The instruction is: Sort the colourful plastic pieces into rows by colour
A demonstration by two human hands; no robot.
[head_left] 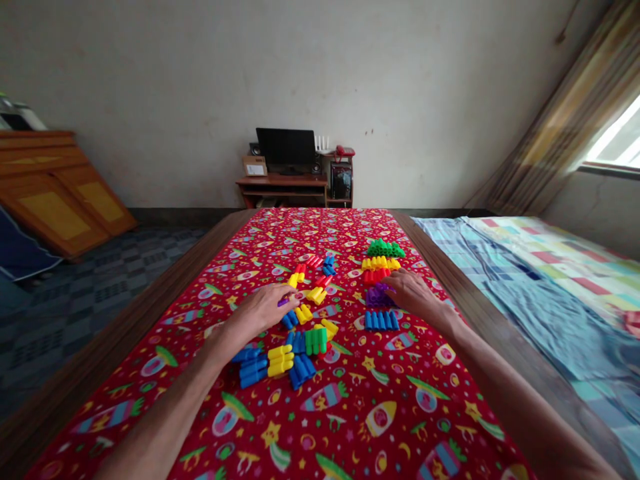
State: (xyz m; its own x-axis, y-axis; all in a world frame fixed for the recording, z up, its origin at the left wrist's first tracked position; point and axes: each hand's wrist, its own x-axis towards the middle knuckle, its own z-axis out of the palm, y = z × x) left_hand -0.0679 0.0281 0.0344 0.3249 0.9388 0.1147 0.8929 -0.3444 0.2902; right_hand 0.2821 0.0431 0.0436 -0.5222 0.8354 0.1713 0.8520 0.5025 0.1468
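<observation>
My left hand is closed, its fingertips pinching a small purple toy block that they mostly cover. Around it lie loose ribbed plastic blocks: a yellow block, a blue block, a green block and several more in yellow, blue and red. On the right, my right hand has its fingers curled on the purple blocks, partly hiding them. That purple group sits between a row of red blocks and a row of blue blocks. Beyond the red are yellow blocks and green blocks.
A red patterned cloth covers the long table, whose dark wooden edge shows at the sides. A bed stands to the right. At the far wall is a desk with a monitor; a wooden cabinet is at left.
</observation>
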